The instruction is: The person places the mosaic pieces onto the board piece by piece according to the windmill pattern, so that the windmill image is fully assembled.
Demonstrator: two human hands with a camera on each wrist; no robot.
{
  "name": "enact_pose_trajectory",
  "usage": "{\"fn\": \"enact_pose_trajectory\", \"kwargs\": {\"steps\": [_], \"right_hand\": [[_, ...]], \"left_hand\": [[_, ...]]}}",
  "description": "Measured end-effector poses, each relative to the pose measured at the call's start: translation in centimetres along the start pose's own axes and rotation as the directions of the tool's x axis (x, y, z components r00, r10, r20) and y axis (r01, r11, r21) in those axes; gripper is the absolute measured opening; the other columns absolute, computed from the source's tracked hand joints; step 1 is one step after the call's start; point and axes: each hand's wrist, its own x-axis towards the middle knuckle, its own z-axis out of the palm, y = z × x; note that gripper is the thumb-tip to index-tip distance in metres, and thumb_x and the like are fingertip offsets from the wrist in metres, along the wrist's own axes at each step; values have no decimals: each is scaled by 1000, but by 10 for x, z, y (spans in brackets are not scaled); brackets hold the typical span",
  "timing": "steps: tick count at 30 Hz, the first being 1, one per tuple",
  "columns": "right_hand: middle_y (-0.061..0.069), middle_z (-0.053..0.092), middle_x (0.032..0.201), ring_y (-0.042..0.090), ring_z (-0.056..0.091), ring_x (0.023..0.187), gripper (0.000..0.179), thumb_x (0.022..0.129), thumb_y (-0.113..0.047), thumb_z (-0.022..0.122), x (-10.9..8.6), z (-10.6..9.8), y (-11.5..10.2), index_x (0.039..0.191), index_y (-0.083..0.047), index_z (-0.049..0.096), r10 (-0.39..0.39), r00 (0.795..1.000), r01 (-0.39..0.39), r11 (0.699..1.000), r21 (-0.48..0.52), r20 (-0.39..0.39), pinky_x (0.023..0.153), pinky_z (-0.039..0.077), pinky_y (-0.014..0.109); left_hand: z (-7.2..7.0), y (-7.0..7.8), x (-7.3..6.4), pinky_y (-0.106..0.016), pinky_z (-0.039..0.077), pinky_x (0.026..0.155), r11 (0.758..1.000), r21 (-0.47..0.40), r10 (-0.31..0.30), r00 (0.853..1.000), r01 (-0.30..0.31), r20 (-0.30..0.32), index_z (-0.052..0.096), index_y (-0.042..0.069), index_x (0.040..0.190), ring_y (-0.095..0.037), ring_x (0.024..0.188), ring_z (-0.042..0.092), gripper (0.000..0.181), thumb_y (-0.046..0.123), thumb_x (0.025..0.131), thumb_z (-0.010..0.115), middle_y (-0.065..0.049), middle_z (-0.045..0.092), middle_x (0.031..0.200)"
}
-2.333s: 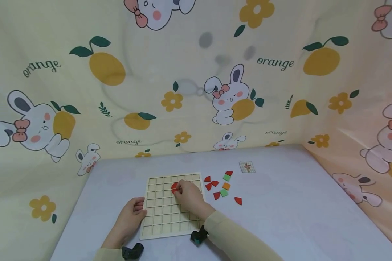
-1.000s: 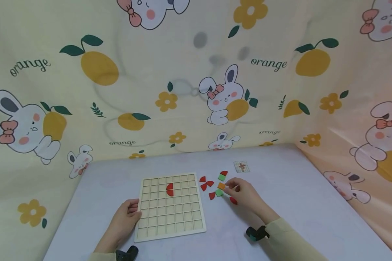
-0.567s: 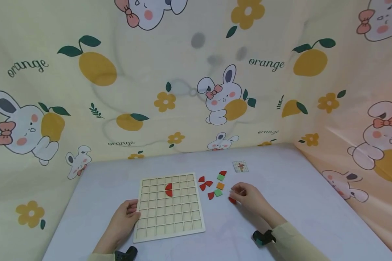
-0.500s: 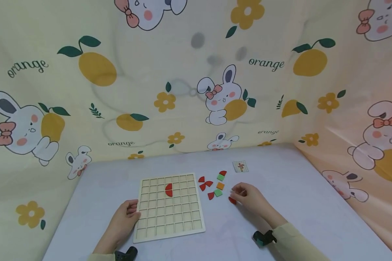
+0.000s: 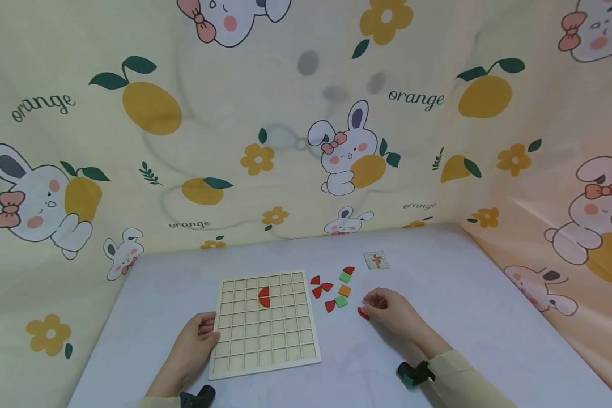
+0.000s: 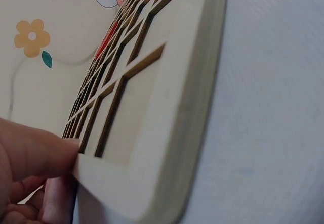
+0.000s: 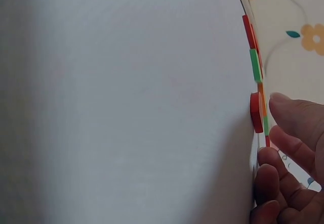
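A pale wooden grid board (image 5: pixel 265 340) lies on the table, two red quarter-circle pieces (image 5: pixel 264 297) side by side in its upper cells. My left hand (image 5: pixel 194 343) grips the board's left edge; the left wrist view has the thumb (image 6: pixel 45 150) on the rim and the other fingers curled below it. My right hand (image 5: pixel 395 311) hovers low over a lone red quarter-circle piece (image 5: pixel 362 313), partly covering it. In the right wrist view that red piece (image 7: pixel 256 113) stands just beside the thumb (image 7: pixel 296 115), and nothing is pinched between thumb and fingers.
Between board and right hand lie several red quarter-circles (image 5: pixel 326 287), two green squares (image 5: pixel 341 301) and an orange square (image 5: pixel 344 290). Farther back is a small card (image 5: pixel 376 260) with a pinwheel-like pattern on a grid. A printed curtain (image 5: pixel 285 113) closes off the back and sides.
My right hand has left the red pieces on the board and moved right, past the orange square, to the lone red piece. Lately it barely moves. My left hand stays on the board's edge.
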Motion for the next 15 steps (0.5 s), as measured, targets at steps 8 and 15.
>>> {"fn": "enact_pose_trajectory", "kwargs": {"steps": [8, 15], "right_hand": [[-3, 59, 89, 17, 51, 83, 25, 82, -30, 78, 1, 0, 1, 101, -18, 69, -5, 1000, 6, 1000, -23, 7, 69, 49, 28], [-3, 58, 92, 18, 50, 85, 26, 81, -33, 78, 4, 2, 5, 101, -19, 68, -12, 1000, 12, 999, -35, 4, 70, 48, 29]], "left_hand": [[1, -1, 1, -43, 46, 96, 1000, -14, -4, 1000, 4, -2, 42, -1, 137, -25, 109, 50, 50, 1, 90, 60, -15, 50, 121], [0, -1, 0, -42, 46, 96, 1000, -27, 10, 1000, -10, 4, 41, -3, 137, -25, 108, 49, 51, -1, 90, 60, -16, 49, 121]]}}
